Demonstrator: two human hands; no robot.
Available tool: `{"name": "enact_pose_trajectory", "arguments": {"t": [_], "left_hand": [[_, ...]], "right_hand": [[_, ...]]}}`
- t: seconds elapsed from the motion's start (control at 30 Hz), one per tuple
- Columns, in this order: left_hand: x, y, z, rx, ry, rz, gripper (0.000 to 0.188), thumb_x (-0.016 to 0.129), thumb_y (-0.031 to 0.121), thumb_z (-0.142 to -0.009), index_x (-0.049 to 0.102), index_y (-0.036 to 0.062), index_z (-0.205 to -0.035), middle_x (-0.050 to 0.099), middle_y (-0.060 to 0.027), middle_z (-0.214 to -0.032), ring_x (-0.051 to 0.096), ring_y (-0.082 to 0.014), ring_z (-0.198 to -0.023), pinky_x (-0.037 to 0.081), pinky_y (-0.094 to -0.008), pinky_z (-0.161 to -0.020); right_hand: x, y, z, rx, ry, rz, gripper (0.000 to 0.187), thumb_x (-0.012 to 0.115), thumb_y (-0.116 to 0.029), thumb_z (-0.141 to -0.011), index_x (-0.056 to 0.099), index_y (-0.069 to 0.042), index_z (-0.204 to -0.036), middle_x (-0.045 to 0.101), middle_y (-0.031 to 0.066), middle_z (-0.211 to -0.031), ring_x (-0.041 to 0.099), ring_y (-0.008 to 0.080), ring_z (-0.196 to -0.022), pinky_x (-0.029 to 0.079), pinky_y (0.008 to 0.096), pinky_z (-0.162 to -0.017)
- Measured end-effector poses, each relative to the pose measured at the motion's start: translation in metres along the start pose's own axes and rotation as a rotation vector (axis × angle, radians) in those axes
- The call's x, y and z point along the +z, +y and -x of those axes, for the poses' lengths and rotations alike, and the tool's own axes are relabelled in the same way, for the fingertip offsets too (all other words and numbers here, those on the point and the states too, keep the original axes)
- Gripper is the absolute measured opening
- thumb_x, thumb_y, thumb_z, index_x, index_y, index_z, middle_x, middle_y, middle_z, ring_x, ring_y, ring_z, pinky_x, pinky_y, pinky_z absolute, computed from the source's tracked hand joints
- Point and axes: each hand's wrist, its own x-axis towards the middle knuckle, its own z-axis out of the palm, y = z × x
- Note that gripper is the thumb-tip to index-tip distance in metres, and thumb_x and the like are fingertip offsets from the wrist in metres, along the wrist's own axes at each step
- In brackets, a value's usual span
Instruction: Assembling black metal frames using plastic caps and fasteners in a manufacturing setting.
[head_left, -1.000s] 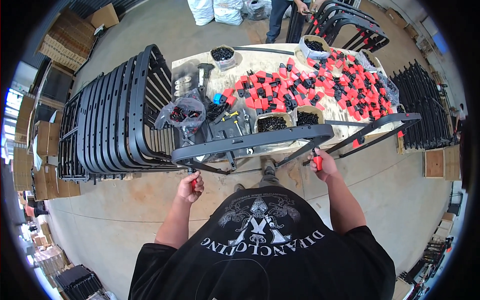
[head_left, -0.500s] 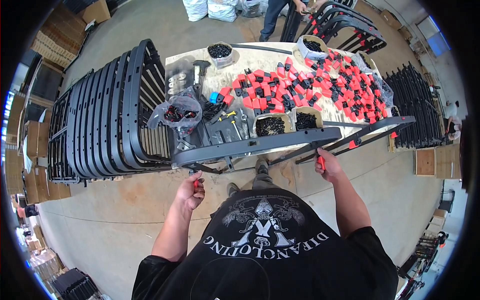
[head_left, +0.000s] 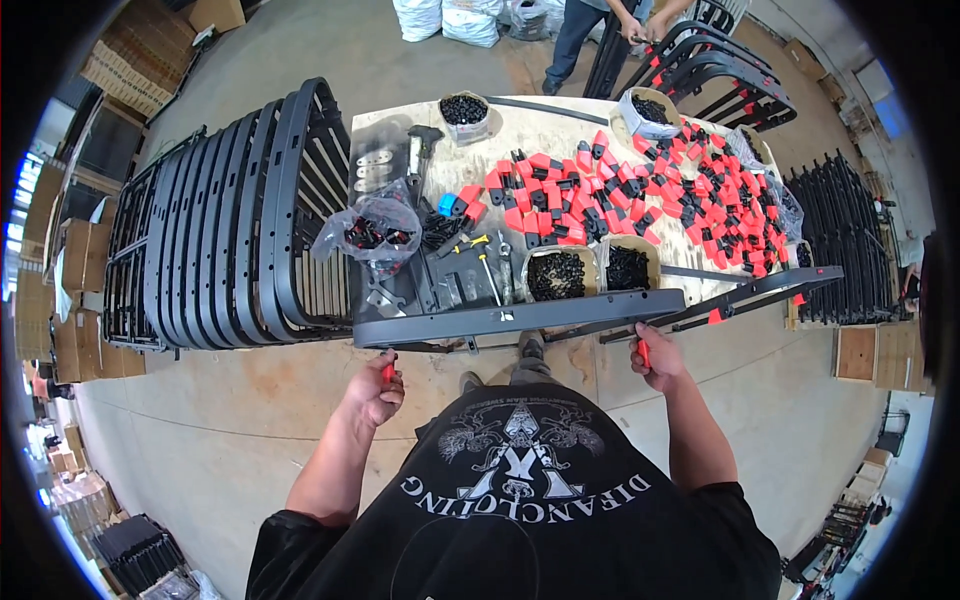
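A black metal frame (head_left: 520, 316) with rounded ends lies along the near edge of the workbench, directly ahead of me. At its left end, my left hand (head_left: 377, 394) is closed around a small red plastic part (head_left: 388, 373). Under the frame's right part, the fingers of my right hand (head_left: 660, 360) are curled round another red part (head_left: 643, 352). Whether either part is fastened to the frame cannot be made out. Many loose red-and-black plastic pieces (head_left: 580, 190) are heaped on the workbench (head_left: 545, 131), beyond the frame.
Upright black frames (head_left: 240, 220) stand in a row left of the bench. Bins of black fittings (head_left: 556, 275), a hammer (head_left: 421, 150), a plastic bag (head_left: 372, 228) and hand tools (head_left: 488, 275) lie on it. Another frame (head_left: 745, 292) juts out right. A person's hands (head_left: 640, 28) work beyond.
My view has shifted a little, so the bench appears further right and lower. Both hands keep their grip on the red parts by the frame, with little movement.
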Motion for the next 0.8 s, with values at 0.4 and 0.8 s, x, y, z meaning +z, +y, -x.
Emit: {"name": "enact_pose_trajectory", "arguments": {"t": [0.4, 0.8], "left_hand": [[-0.032, -0.046, -0.079, 0.991, 0.620, -1.040, 0.025, 0.071, 0.020, -0.082, 0.059, -0.0004, -0.086, 0.065, -0.0135, -0.068, 0.064, -0.0266, -0.061, 0.051, -0.0422, -0.061], [-0.043, -0.019, -0.065, 1.378, 0.204, -1.294, 0.060, 0.077, 0.022, -0.076, 0.050, 0.0004, -0.125, 0.065, -0.0207, -0.105, 0.066, -0.0326, -0.093, 0.053, -0.0400, -0.085]], "right_hand": [[0.002, 0.003, -0.001, -0.034, 0.004, 0.023, 0.022, 0.063, -0.033, -0.100, 0.057, -0.013, -0.103, 0.056, 0.0025, -0.074, 0.048, 0.0122, -0.051, 0.033, 0.0253, -0.042], [0.004, 0.016, -0.006, -0.131, 0.123, 0.236, 0.023, 0.071, -0.025, -0.094, 0.054, -0.010, -0.092, 0.055, 0.0014, -0.071, 0.049, 0.0112, -0.050, 0.032, 0.0250, -0.039]]}}
